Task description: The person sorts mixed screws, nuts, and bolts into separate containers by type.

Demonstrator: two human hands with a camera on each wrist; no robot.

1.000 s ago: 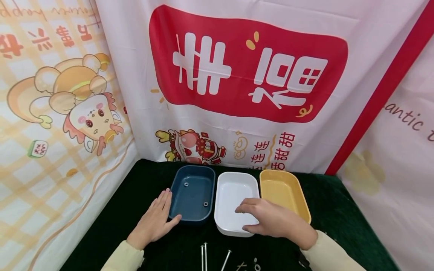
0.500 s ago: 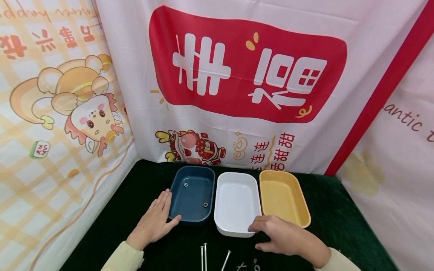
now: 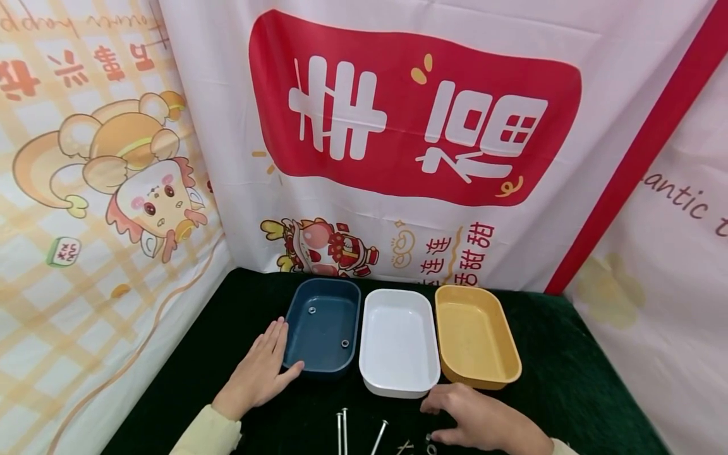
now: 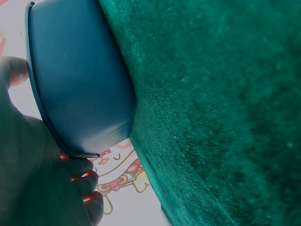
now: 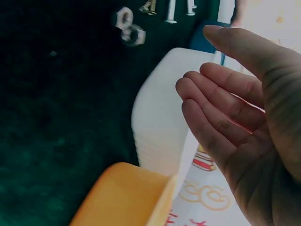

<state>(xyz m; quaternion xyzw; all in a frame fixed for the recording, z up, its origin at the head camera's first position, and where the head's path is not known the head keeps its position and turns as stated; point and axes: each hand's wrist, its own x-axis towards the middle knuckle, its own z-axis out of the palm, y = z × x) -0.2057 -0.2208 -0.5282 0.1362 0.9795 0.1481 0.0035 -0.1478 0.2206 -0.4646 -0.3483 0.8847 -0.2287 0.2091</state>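
My left hand (image 3: 258, 370) lies with straight fingers along the left rim of the blue tray (image 3: 335, 322), thumb at its front corner. Inside that tray are two small metal nuts (image 3: 311, 310). The left wrist view shows the fingers at the rim of the tray (image 4: 80, 70). My right hand (image 3: 474, 417) hovers before the white tray (image 3: 400, 390), its fingers loosely bent with nothing between them. Just by its thumb are two loose hex nuts (image 5: 124, 18) on the cloth, partly overlapped by the hand in the head view.
Right of the white tray stands a yellow tray (image 3: 480, 335). Several long silver bolts (image 3: 379, 436) and crossed brass screws (image 3: 405, 447) lie along the near edge of the view on dark green cloth (image 3: 569, 354). A printed curtain (image 3: 409, 240) hangs behind the trays.
My right hand has drawn back from over the white tray, toward me and slightly right, down to the loose nuts. My left hand has stayed in place.
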